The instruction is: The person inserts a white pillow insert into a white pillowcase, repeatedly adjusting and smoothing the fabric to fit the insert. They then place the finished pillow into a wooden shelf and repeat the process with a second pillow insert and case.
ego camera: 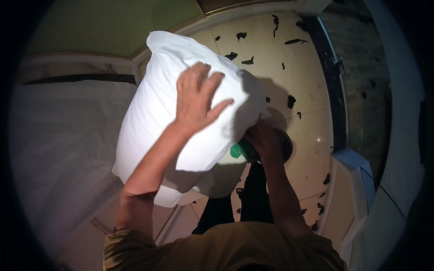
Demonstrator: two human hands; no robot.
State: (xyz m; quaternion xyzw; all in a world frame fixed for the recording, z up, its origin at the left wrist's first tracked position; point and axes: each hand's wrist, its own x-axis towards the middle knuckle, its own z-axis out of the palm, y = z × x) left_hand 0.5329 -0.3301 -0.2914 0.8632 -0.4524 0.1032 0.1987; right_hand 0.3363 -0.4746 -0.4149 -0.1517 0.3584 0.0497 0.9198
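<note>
A plump white pillow [159,101] is in front of my legs, tilted, with creased fabric at its far end. Over its upper face is my left hand [198,96], fingers spread and holding nothing; whether it touches the cloth is unclear. My right hand [264,139] is in shadow at the pillow's right edge, beside a bunched fabric corner. Its fingers are partly hidden, so a grip on the corner cannot be confirmed. Just left of that hand shows a green object [240,150], mostly covered. A loose white cloth flap [169,195] hangs at the pillow's near side.
A sheet-covered surface, seemingly a bed [67,128], lies at left. Dark scraps [241,35] are scattered over the tiled floor [312,128]. A dark round object [286,145] sits beyond my right hand. At right are a pale angular cabinet-like piece [342,200] and a dark threshold [327,74].
</note>
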